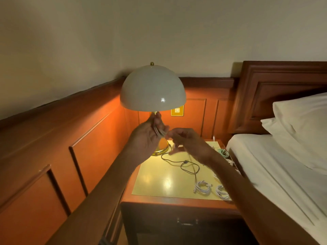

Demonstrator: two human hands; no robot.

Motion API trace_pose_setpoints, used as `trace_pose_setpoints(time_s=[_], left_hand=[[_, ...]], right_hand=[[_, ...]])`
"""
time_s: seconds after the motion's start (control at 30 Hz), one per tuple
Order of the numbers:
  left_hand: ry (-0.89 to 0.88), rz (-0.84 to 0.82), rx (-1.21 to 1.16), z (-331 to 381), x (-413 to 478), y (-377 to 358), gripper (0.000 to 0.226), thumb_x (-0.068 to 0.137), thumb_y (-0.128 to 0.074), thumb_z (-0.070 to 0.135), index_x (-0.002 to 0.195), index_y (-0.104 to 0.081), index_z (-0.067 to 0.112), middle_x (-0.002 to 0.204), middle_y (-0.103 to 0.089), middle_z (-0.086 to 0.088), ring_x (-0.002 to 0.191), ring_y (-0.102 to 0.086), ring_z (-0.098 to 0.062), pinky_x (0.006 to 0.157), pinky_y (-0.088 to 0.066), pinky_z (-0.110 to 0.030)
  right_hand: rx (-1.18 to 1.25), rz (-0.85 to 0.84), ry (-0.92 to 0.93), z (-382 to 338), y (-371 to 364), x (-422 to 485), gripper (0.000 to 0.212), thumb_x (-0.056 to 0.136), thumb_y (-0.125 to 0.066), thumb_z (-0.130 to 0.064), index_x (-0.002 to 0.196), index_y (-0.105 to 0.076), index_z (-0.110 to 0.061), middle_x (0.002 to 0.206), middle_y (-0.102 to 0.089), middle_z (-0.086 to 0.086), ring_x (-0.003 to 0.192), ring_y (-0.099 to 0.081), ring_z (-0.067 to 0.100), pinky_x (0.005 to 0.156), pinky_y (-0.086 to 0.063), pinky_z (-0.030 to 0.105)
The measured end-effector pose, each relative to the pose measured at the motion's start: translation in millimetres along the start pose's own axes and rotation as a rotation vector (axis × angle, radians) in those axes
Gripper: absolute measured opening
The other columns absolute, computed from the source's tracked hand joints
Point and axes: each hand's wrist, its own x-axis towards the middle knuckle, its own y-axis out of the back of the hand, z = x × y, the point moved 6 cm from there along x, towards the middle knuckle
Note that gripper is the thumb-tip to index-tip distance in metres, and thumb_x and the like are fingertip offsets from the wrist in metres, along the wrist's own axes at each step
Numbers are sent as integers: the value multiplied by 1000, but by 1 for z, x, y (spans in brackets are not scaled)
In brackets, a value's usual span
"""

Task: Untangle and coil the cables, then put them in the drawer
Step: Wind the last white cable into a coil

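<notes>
My left hand (148, 137) is raised above the nightstand (155, 198) and holds several loops of a pale cable (159, 132) between thumb and fingers. My right hand (187, 144) is just to its right, fingers curled, pinching the same cable near the loops; its motion is blurred. Two white coiled cables (202, 187) (222, 191) lie at the nightstand's front right. A green coiled cable (223, 152) sits at the right edge. The drawer (187, 223) with a dark handle is shut below the top.
A white dome lamp (153, 89) with a brass base stands at the back of the nightstand; its dark cord (187, 167) snakes across the top. More white cable (231, 162) lies by the right edge. A bed (283, 170) with pillows is to the right, wood panelling to the left.
</notes>
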Motion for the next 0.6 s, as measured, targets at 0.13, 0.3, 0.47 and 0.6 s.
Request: trace_pose_setpoints(time_s=[0.13, 0.3, 0.47, 0.6], left_hand=[[-224, 216, 256, -5, 18, 14, 30, 104, -43, 22, 119, -59, 3, 111, -71, -7, 101, -70, -16, 93, -54, -28], [-483, 253, 1160, -14, 20, 23, 25, 104, -45, 22, 104, -68, 12, 98, -74, 3, 94, -71, -9, 88, -55, -28], [-145, -165, 1714, -37, 10, 22, 35, 104, -40, 32, 84, -62, 15, 71, -67, 5, 65, -66, -9, 66, -54, -26], [237, -284, 1287, -45, -2, 6, 42, 107, -28, 30, 86, -56, 7, 62, -51, -1, 56, -48, -12, 69, -52, -31]], right_hand=[[-111, 103, -152, 13, -23, -18, 26, 105, -48, -25, 107, -71, -12, 63, -45, 0, 40, -42, 5, 44, -44, 21], [-842, 155, -22, 5, -17, -23, 26, 102, -50, -33, 108, -75, -27, 97, -74, 7, 87, -66, 26, 79, -52, 35], [-1025, 72, 159, -30, 21, -26, 23, 93, -65, -40, 95, -78, -20, 80, -70, -3, 69, -60, 11, 67, -51, 31], [-679, -77, 165, -38, 38, -21, 21, 86, -76, -31, 92, -68, -13, 64, -60, -3, 53, -48, 3, 54, -36, 16]])
